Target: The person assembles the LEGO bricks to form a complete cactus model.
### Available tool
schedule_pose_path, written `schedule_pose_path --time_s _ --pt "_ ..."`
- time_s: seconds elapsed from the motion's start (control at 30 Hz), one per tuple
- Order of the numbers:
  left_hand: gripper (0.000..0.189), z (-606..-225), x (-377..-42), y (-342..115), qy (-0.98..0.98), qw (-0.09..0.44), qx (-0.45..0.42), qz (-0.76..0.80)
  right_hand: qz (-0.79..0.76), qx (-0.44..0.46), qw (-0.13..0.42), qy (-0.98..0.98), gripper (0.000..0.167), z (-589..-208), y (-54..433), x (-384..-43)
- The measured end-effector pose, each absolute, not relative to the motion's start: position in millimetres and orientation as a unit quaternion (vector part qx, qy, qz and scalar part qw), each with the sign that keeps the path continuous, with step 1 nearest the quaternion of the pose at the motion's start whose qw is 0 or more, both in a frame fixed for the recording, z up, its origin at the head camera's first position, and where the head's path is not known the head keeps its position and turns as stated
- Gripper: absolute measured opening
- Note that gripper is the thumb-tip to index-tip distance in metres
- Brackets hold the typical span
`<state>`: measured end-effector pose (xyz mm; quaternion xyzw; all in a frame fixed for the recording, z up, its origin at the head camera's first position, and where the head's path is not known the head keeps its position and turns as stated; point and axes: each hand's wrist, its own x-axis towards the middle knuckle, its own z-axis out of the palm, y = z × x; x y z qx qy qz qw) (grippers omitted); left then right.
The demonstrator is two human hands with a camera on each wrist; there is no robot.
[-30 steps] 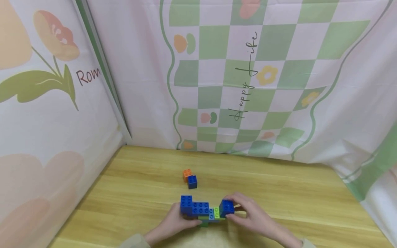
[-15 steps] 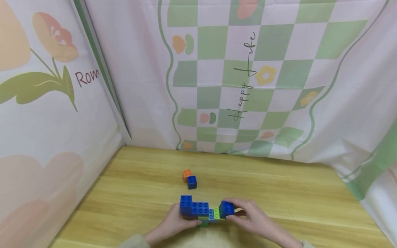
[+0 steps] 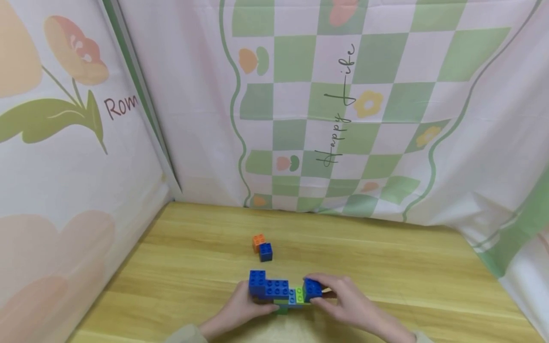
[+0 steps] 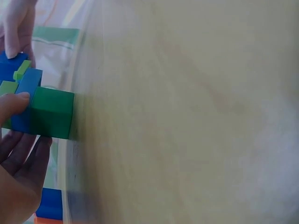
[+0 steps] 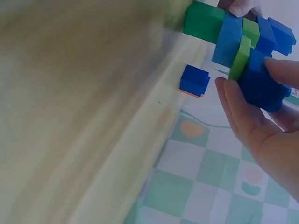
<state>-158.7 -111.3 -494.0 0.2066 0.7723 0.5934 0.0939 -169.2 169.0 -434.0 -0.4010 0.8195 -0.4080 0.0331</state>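
Near the table's front, my left hand grips a built assembly of toy building blocks from its left side, thumb in front. A dark blue studded block tops its middle, with a raised blue block at the left end. Below is a green block, beside a lighter blue block. On the right, my right hand pinches a dark blue block between thumb and fingers. That block sits right at the thin lime-green block; in the right wrist view they meet face to face.
Farther back on the wooden table lie an orange block and a small blue block, close together. A patterned curtain hangs along the back edge, and a printed panel closes the left side.
The blue block in my right hand has turned slightly and shifted a little left against the lime-green one. My left hand and the assembly keep their place.
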Motion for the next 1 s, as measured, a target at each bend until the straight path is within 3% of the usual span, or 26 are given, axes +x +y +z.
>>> schedule_pose_path --time_s 0.2,0.6,1.0 --pt "0.046 -495.7 -159.0 -111.4 0.772 0.092 0.207 0.594 -0.456 -0.387 0.055 0.800 0.035 -441.9 167.7 -167.4" --pt "0.046 -500.1 -160.8 -111.4 0.767 0.090 0.209 0.600 -0.441 -0.396 0.032 0.805 0.036 -441.4 164.2 -165.8" --pt "0.047 -499.4 -161.1 -111.6 0.768 0.095 0.202 0.600 -0.422 -0.397 0.042 0.814 0.037 -437.2 162.7 -166.2"
